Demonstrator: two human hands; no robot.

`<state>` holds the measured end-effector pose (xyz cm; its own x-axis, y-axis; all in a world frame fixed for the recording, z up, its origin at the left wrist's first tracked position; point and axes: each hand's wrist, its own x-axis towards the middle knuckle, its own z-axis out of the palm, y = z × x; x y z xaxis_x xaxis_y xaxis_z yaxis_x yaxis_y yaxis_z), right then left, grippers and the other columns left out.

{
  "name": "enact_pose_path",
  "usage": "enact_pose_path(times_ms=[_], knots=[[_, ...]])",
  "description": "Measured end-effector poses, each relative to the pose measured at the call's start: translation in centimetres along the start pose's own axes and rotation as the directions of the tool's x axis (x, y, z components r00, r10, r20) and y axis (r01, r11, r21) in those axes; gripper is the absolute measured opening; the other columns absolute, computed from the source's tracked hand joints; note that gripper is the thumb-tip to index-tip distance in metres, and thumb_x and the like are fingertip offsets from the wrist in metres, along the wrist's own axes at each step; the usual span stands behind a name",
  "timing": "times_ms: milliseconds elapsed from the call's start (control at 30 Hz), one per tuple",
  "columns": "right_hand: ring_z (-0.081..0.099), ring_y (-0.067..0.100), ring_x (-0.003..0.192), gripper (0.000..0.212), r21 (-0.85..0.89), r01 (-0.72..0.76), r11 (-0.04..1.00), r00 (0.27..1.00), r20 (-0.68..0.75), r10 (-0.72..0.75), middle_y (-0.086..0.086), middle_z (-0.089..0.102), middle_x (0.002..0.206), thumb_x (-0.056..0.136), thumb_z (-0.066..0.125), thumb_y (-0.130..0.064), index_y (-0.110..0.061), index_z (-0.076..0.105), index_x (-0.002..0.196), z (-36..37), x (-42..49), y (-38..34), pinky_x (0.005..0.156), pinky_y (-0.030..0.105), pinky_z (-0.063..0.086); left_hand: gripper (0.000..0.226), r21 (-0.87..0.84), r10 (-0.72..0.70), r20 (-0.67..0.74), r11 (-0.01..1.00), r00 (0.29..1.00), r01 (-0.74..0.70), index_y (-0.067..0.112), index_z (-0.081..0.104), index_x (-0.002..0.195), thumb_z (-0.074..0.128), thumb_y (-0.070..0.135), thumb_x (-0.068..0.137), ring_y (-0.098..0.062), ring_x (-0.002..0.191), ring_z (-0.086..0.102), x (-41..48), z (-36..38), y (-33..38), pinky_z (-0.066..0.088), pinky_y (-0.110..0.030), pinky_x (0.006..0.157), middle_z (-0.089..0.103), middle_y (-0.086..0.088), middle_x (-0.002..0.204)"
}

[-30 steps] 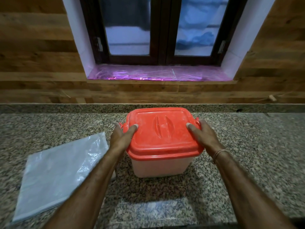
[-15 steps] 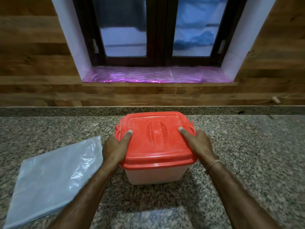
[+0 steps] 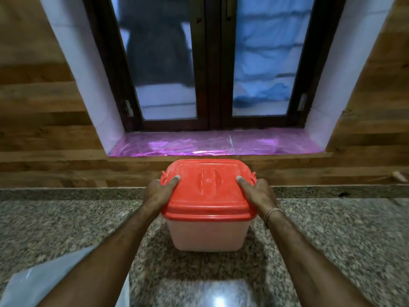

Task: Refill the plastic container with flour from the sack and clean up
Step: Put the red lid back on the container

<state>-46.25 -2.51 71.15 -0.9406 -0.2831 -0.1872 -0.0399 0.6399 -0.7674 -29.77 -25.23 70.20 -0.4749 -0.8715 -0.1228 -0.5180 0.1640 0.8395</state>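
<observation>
Sack (image 3: 33, 286): cut by lower-left edge, partly behind left arm (image 3: 99, 262). Left hand (image 3: 158, 194), right hand (image 3: 260, 193): fingers excl. thumbs hidden behind box (image 3: 208, 235). Box fill level: indiscernible.

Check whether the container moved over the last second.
Yes: the container moved toward the wall; its lid now overlaps the wall above the ledge.

Granite counter (image 3: 332, 240), wood-panelled wall (image 3: 44, 129), dark-framed window (image 3: 210, 63), pink-lined sill (image 3: 210, 144)

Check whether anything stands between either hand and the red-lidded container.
Nothing visible does. The left hand and right hand grip the plastic container at opposite sides of its red lid, thumbs on top. The flat sack lies on the counter at lower left, apart from the container.
</observation>
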Motion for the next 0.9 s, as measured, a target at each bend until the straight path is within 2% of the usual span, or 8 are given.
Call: enact_pose_path(times_ms=[200, 400, 500, 600, 633, 767, 900], knots=[[0.066, 0.043, 0.121, 0.078, 0.019, -0.023, 1.000, 1.000, 0.008, 0.023, 0.025, 0.069, 0.131, 0.088, 0.063, -0.071, -0.004, 0.068, 0.128, 2.1, 4.3, -0.4, 0.100, 0.043, 0.054, 0.066, 0.029, -0.024, -0.030, 0.999, 0.999, 0.025, 0.005, 0.076, 0.112, 0.071, 0.064, 0.083, -0.035, 0.096, 0.072, 4.4, 2.1, 0.0, 0.059, -0.045, 0.089, 0.076, -0.020, 0.107], [0.066, 0.044, 0.118, 0.076, 0.017, -0.022, 1.000, 0.999, -0.032, 0.022, 0.025, 0.070, 0.127, 0.087, 0.061, -0.072, -0.007, 0.066, 0.124, 4.0, 6.1, -0.7, 0.094, 0.041, 0.052, 0.063, 0.035, -0.016, -0.074, 0.999, 0.997, 0.019, 0.007, 0.077, 0.111, 0.067, 0.064, 0.087, -0.036, 0.100, 0.072, 6.3, 3.0, -1.5, 0.057, -0.046, 0.092, 0.076, -0.020, 0.107], [0.068, 0.044, 0.115, 0.076, 0.028, -0.030, 0.999, 0.998, -0.051, 0.031, 0.025, 0.072, 0.125, 0.086, 0.061, -0.073, -0.006, 0.068, 0.122, 4.6, 6.2, -0.6, 0.094, 0.043, 0.053, 0.065, 0.054, -0.015, -0.077, 0.998, 0.997, 0.019, 0.008, 0.077, 0.110, 0.065, 0.067, 0.087, -0.035, 0.096, 0.072, 6.9, 3.0, -1.6, 0.057, -0.042, 0.089, 0.077, -0.018, 0.105], [0.068, 0.043, 0.115, 0.076, 0.042, -0.050, 0.998, 0.997, -0.053, 0.052, 0.022, 0.071, 0.125, 0.084, 0.061, -0.074, -0.008, 0.067, 0.121, 4.8, 5.9, -0.6, 0.094, 0.042, 0.053, 0.068, 0.092, -0.016, -0.077, 0.996, 0.997, 0.023, 0.010, 0.075, 0.110, 0.062, 0.072, 0.086, -0.031, 0.089, 0.069, 6.9, 3.1, -1.8, 0.053, -0.035, 0.079, 0.076, -0.015, 0.105], [0.067, 0.042, 0.116, 0.076, 0.040, -0.059, 0.997, 0.997, -0.047, 0.061, 0.022, 0.071, 0.127, 0.085, 0.061, -0.074, -0.008, 0.066, 0.123, 4.7, 5.8, -0.8, 0.095, 0.042, 0.052, 0.069, 0.107, -0.019, -0.078, 0.994, 0.997, 0.027, 0.011, 0.074, 0.112, 0.060, 0.074, 0.086, -0.031, 0.090, 0.069, 6.8, 3.1, -1.7, 0.053, -0.035, 0.080, 0.076, -0.015, 0.107], [0.059, 0.041, 0.130, 0.079, -0.001, -0.036, 0.999, 0.998, -0.046, 0.036, 0.023, 0.062, 0.140, 0.091, 0.056, -0.071, -0.006, 0.058, 0.136, 3.9, 4.5, -1.3, 0.105, 0.045, 0.049, 0.082, 0.162, 0.029, -0.042, 0.987, 0.999, -0.022, 0.012, 0.059, 0.135, 0.053, 0.078, 0.086, -0.038, 0.118, 0.063, 5.2, 2.3, -1.6, 0.050, -0.046, 0.102, 0.067, -0.017, 0.131], [0.030, 0.036, 0.153, 0.068, -0.095, 0.145, 0.985, 0.952, -0.258, -0.165, 0.020, 0.039, 0.162, 0.102, 0.051, -0.054, -0.009, 0.041, 0.152, 5.6, -0.8, -1.2, 0.123, 0.056, 0.025, 0.092, 0.095, 0.090, -0.045, 0.992, 0.995, -0.086, 0.014, 0.038, 0.155, 0.054, 0.075, 0.088, -0.036, 0.136, 0.052, 1.6, -0.7, -4.9, 0.044, -0.049, 0.111, 0.052, -0.017, 0.151]])
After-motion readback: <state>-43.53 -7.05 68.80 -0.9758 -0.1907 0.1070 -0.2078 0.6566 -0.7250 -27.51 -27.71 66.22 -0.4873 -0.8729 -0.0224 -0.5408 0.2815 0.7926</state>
